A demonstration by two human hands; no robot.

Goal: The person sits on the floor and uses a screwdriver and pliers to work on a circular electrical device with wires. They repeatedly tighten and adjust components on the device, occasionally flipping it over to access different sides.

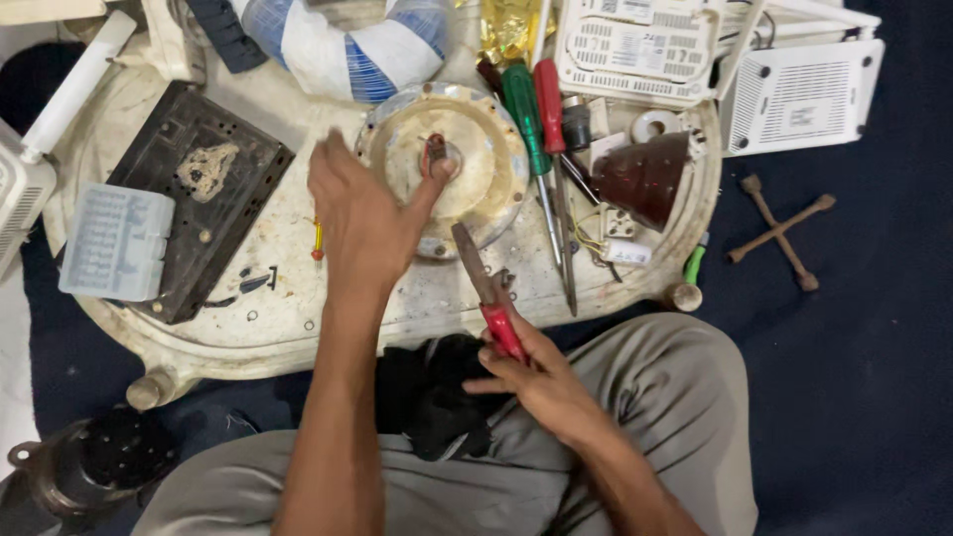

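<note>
A round, cream-coloured metal motor housing (pixel 486 169) lies on a worn white tray-like table (pixel 278 328). My left hand (pixel 362 213) rests on it, thumb pressed against the small dark part at its centre (pixel 435 151). Nearer to me, my right hand (pixel 541 372) grips red-handled pliers (pixel 486 283) by the handles; their rusty jaws point up toward the housing's near rim. A black cloth (pixel 432 392) lies in my lap between both arms.
Green- and red-handled screwdrivers (pixel 541 149) lie right of the housing, beside a dark brown cone cover (pixel 645 179). A black plate (pixel 199 189) and pale plastic box (pixel 117 241) sit left. White vented boxes (pixel 799 94) stand behind, a cross wrench (pixel 781 230) on the dark floor.
</note>
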